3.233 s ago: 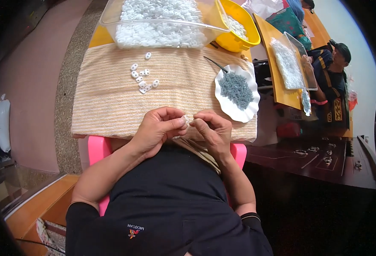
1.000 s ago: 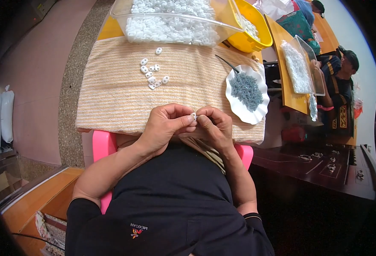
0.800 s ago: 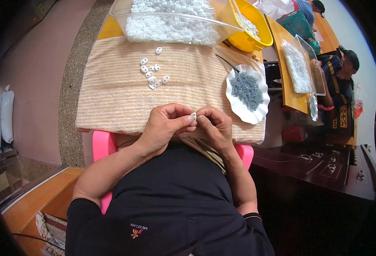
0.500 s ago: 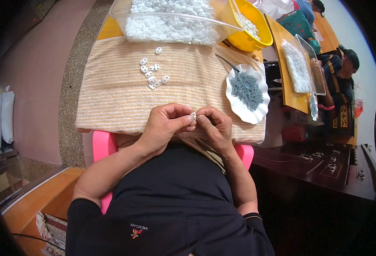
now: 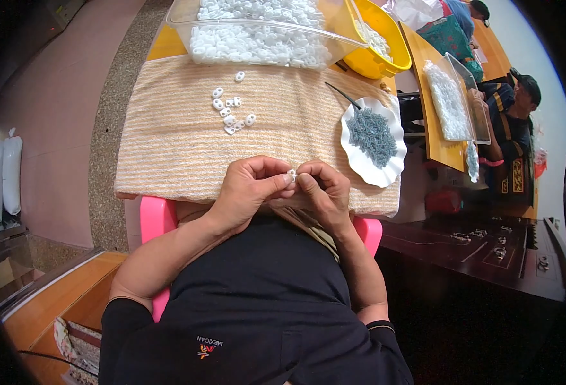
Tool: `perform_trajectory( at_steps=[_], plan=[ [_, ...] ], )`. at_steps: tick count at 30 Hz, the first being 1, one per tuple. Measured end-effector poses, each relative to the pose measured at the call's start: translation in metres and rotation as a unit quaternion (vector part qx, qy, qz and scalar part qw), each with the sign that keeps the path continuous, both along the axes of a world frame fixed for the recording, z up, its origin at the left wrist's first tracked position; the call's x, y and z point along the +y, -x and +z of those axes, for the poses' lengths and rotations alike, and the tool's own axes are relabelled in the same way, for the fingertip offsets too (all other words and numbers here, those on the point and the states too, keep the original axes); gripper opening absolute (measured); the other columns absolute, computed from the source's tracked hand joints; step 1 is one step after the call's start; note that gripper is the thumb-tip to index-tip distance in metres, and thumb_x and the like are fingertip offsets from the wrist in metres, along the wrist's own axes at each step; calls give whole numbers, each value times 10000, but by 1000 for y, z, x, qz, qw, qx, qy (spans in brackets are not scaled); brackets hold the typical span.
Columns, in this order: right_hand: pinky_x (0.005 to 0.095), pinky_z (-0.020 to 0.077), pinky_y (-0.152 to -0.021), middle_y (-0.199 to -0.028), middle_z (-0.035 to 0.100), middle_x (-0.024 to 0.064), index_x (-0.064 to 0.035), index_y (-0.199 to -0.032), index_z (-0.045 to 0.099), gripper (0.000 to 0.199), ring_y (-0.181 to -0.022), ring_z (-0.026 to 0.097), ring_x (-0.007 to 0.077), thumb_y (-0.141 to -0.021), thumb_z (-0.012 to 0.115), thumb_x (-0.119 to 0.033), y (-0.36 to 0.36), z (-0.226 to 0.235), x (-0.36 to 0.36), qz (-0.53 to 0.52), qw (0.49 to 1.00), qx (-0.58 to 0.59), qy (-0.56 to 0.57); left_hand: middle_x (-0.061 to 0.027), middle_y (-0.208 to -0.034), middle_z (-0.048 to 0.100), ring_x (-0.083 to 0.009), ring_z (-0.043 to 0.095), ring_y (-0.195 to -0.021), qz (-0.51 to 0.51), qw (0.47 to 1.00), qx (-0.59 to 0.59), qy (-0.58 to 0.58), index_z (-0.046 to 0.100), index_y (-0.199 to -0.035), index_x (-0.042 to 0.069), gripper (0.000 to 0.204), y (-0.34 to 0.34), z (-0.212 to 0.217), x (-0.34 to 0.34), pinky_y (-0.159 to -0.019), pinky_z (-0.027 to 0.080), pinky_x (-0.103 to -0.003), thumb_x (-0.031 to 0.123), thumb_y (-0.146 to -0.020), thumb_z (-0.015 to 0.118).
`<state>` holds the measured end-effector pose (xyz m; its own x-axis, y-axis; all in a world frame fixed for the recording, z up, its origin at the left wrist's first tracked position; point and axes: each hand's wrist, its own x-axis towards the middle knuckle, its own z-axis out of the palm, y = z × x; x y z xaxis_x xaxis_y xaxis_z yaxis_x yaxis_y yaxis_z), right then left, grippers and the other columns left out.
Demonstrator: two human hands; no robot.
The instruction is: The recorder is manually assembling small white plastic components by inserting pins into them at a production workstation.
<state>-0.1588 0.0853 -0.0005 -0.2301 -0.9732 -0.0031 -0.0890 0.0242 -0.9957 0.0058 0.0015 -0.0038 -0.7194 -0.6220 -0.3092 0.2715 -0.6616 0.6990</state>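
Speckled stone floor (image 5: 113,77), perhaps pink wall (image 5: 45,109).

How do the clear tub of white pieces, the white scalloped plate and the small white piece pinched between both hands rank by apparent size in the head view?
1. Clear tub, largest.
2. Scalloped plate.
3. Pinched white piece, held by left hand and right hand, smallest despite being nearest.

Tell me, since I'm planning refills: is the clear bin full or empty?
Nearly full. The clear bin holds a deep heap of white pieces reaching almost to its rim.
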Motion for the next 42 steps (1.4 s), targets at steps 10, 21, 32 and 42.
perform_trajectory(
  at_steps=[10,21,32,42],
  plan=[
    [199,448,-713,-866,601,10,28,-926,601,61,-786,549,59,-944,577,-25,-2,0,0,-1,999,43,12,-96,-926,678,-150,671,-810,3,1000,8,8,624,-1033,-32,149,0,-2,0,-756,587,-271,9,-891,644],
    [200,455,-691,-850,607,17,26,-915,597,51,-769,564,63,-944,573,-9,-4,-2,0,-5,997,66,28,-94,-893,678,-140,656,-789,12,998,-16,64,631,-1021,-48,147,1,-4,1,-741,563,-254,4,-885,651],
    [237,489,-671,-831,593,75,33,-895,596,24,-734,609,121,-912,580,35,-8,5,-2,-1,992,116,44,-88,-899,680,-126,653,-788,21,995,-27,90,633,-1014,-53,142,2,-3,3,-745,563,-257,9,-887,651],
    [217,472,-673,-792,607,8,15,-924,595,109,-744,562,68,-967,561,-80,-3,1,-2,-3,1000,1,-20,-96,-899,679,-136,658,-787,24,997,-16,72,617,-1025,-53,151,3,-1,2,-745,562,-261,3,-888,646]
  ],
)
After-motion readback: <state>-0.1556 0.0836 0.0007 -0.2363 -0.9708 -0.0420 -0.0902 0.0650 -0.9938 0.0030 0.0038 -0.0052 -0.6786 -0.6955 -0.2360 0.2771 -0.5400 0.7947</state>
